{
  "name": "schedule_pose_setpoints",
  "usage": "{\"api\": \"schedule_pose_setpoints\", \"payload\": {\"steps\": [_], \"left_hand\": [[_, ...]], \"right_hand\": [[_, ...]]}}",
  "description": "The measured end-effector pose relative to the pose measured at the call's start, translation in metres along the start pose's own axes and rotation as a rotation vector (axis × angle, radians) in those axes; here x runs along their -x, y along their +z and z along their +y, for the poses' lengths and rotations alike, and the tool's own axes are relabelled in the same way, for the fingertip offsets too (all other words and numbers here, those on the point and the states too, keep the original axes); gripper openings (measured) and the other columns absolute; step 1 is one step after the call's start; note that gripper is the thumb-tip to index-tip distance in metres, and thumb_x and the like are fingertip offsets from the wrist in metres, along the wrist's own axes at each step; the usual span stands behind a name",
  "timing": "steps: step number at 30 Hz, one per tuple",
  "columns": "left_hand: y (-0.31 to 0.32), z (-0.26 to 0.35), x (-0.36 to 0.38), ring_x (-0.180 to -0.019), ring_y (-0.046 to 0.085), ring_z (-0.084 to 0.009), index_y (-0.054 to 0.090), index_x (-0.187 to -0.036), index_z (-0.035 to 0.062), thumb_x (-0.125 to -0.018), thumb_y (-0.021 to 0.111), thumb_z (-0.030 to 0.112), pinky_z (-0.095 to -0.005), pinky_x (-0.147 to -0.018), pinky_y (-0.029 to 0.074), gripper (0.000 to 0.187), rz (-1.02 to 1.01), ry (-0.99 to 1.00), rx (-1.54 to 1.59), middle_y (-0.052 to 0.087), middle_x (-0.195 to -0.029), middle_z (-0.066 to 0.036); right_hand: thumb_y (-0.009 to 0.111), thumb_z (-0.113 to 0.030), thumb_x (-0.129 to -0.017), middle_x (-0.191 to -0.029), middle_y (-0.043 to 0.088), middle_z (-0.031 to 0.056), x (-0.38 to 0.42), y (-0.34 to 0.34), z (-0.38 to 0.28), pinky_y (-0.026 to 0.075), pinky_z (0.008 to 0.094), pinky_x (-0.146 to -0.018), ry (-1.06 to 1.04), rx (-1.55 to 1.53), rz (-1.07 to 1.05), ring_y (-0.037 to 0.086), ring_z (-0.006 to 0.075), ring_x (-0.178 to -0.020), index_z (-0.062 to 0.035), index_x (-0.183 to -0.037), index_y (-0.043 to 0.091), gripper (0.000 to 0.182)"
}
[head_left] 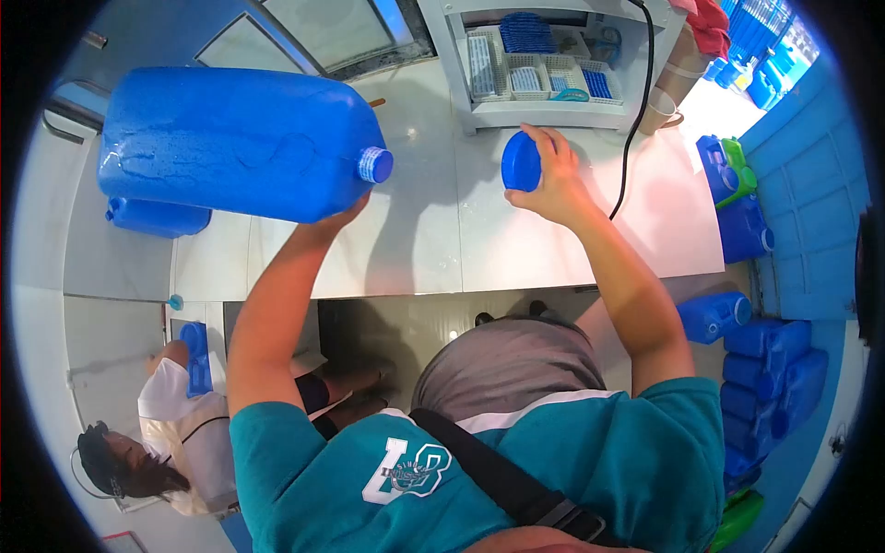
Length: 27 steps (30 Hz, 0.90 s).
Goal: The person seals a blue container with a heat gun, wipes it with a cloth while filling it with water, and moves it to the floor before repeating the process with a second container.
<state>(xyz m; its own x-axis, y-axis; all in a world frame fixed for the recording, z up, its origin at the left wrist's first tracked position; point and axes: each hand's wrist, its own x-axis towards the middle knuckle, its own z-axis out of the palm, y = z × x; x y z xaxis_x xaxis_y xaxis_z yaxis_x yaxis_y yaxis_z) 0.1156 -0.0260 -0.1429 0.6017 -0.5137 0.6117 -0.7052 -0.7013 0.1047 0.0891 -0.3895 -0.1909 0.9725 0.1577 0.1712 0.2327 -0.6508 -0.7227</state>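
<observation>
A large blue jug [240,138] lies on its side, its small capped spout [375,165] pointing right. My left hand [348,214] is under the jug's spout end, against its lower edge; most of its fingers are hidden behind the jug. Above the white counter [415,240], my right hand [553,175] grips a round blue lid [522,162] by its rim, with the thumb below and the fingers on top. The lid is apart from the jug.
A white shelf [544,115] with small baskets stands at the back. A black cable [631,138] crosses the counter on the right. Blue containers [770,369] are stacked at right. Another person [198,429] is at lower left, beside a blue container [194,358].
</observation>
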Motion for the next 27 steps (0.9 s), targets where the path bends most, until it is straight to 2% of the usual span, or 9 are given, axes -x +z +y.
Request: {"api": "schedule_pose_setpoints", "payload": {"steps": [4,6,8,12,13,18,21,25,27], "left_hand": [[-0.019,-0.012,-0.005,-0.116,0.061,-0.0247,0.062,-0.123,0.0101,-0.092,0.071,0.015,-0.0392,-0.100,0.047,0.033,-0.147,0.046,-0.267,0.064,-0.121,-0.009],[-0.056,0.009,-0.032,-0.113,0.059,-0.0215,0.067,-0.109,0.0095,-0.089,0.072,0.010,-0.0370,-0.099,0.045,0.021,-0.046,-0.140,0.052,0.065,-0.116,-0.007],[-0.086,0.012,-0.055,-0.106,0.059,-0.0222,0.069,-0.104,0.0091,-0.090,0.072,0.017,-0.0354,-0.094,0.046,0.017,0.110,-0.196,0.103,0.063,-0.109,-0.006],[-0.170,0.019,-0.110,-0.081,0.065,-0.0148,0.069,-0.094,-0.0010,-0.093,0.071,0.036,-0.0273,-0.075,0.053,0.037,0.444,-0.699,0.551,0.071,-0.092,-0.010],[-0.186,0.015,-0.118,-0.077,0.066,-0.0152,0.068,-0.095,0.0002,-0.092,0.072,0.038,-0.0286,-0.073,0.055,0.038,0.493,-0.944,0.592,0.071,-0.090,-0.011],[-0.201,-0.134,-0.085,-0.074,0.067,-0.0161,0.068,-0.096,0.0031,-0.088,0.075,0.051,-0.0281,-0.072,0.055,0.049,0.141,-1.069,0.992,0.070,-0.087,-0.008],[-0.194,-0.080,-0.097,-0.076,0.067,-0.0181,0.069,-0.100,0.0020,-0.090,0.066,0.062,-0.0323,-0.074,0.055,0.061,0.242,-1.305,0.870,0.071,-0.087,-0.009],[-0.223,-0.105,-0.053,-0.101,0.066,-0.0280,0.063,-0.126,-0.0023,-0.093,0.033,0.081,-0.0375,-0.094,0.050,0.095,0.279,-1.085,0.266,0.071,-0.111,-0.017],[-0.213,-0.083,0.002,-0.133,0.046,-0.0337,0.043,-0.148,0.0053,-0.087,0.025,0.088,-0.0482,-0.114,0.030,0.105,0.502,-0.841,0.541,0.054,-0.141,-0.020]], "right_hand": [[0.086,-0.027,-0.064,-0.152,0.033,0.0192,0.008,-0.004,0.003,0.040,0.0528,-0.110,0.049,0.036,0.008,0.036,0.0435,-0.136,-0.0230,-0.156,0.030,0.108],[0.085,-0.027,-0.067,-0.151,0.034,0.0186,0.010,-0.003,0.006,0.042,0.0528,-0.109,0.037,-0.004,0.030,0.038,0.0436,-0.135,-0.0213,-0.157,0.028,0.106],[0.079,-0.028,-0.078,-0.146,0.042,0.0151,0.009,-0.004,0.007,0.044,0.0501,-0.107,0.180,-0.822,-0.096,0.046,0.0369,-0.130,-0.0145,-0.156,0.030,0.093],[0.068,-0.032,-0.093,-0.142,0.050,0.0133,0.005,0.001,0.013,0.047,0.0507,-0.103,0.383,-1.582,-0.282,0.056,0.0288,-0.123,-0.0078,-0.151,0.034,0.072],[0.068,-0.032,-0.093,-0.142,0.050,0.0133,0.004,0.002,0.004,0.047,0.0507,-0.103,0.374,-1.583,-0.288,0.056,0.0288,-0.123,-0.0078,-0.151,0.034,0.072],[0.062,-0.035,-0.100,-0.136,0.056,0.0130,-0.012,0.050,-0.026,0.047,0.0478,-0.103,0.437,-1.517,-0.367,0.059,0.0262,-0.120,-0.0006,-0.146,0.041,0.061],[0.060,-0.037,-0.102,-0.137,0.056,0.0122,-0.030,0.075,-0.048,0.045,0.0420,-0.104,0.392,-1.409,-0.397,0.057,0.0232,-0.121,-0.0009,-0.147,0.040,0.062],[0.061,-0.037,-0.101,-0.138,0.055,0.0115,-0.056,0.106,-0.058,0.041,0.0342,-0.104,0.262,-1.032,-0.359,0.051,0.0192,-0.125,-0.0032,-0.149,0.039,0.063],[0.062,-0.036,-0.101,-0.133,0.057,0.0120,-0.069,0.126,-0.054,0.043,0.0343,-0.101,0.127,-0.936,-0.252,0.054,0.0196,-0.120,-0.0022,-0.145,0.042,0.059]]}}
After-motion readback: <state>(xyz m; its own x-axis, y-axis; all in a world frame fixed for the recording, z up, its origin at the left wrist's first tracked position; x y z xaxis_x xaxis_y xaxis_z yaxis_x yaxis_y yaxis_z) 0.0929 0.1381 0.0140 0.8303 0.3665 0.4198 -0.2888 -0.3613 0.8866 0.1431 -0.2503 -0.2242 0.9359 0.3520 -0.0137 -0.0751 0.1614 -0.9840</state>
